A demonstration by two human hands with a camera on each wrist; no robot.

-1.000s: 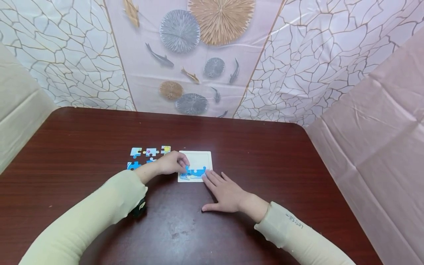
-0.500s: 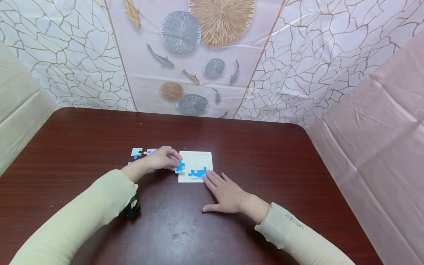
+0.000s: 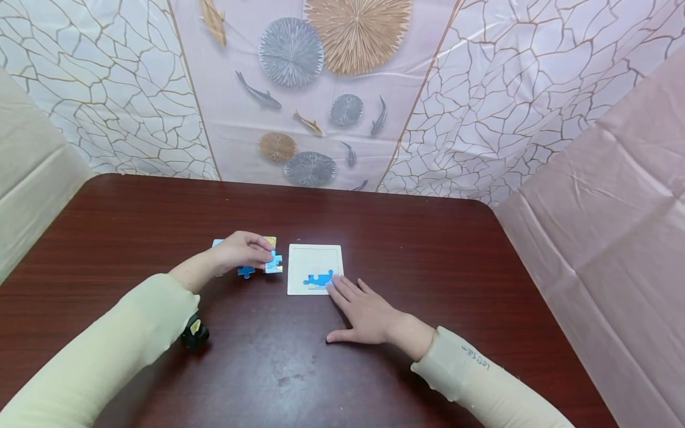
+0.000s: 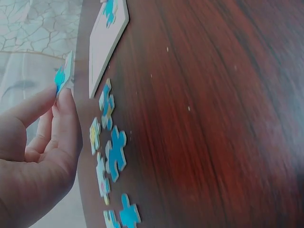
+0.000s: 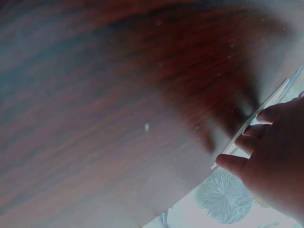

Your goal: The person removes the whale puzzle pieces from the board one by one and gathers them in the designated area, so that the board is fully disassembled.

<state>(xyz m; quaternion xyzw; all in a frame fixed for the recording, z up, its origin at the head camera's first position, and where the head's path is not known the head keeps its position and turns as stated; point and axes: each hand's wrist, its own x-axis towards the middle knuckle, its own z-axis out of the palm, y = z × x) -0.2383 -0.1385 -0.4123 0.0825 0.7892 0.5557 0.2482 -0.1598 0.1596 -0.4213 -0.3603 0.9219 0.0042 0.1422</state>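
Just left of the tray (image 3: 316, 260), the left hand (image 3: 235, 252) pinched a puzzle piece (image 3: 275, 264), while the right hand (image 3: 364, 312) lay spread at the tray's near right corner, gripping nothing. Only a blue section (image 3: 319, 279) sat in the tray, its long axis sideways along the near edge; several loose pieces (image 4: 117, 154) were left on the table (image 3: 455, 279). The pinched piece, nearly square, pointed one tab away from the person and another toward the tray.

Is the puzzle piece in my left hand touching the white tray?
Apart: the left wrist view shows a clear gap between the puzzle piece and the white tray.
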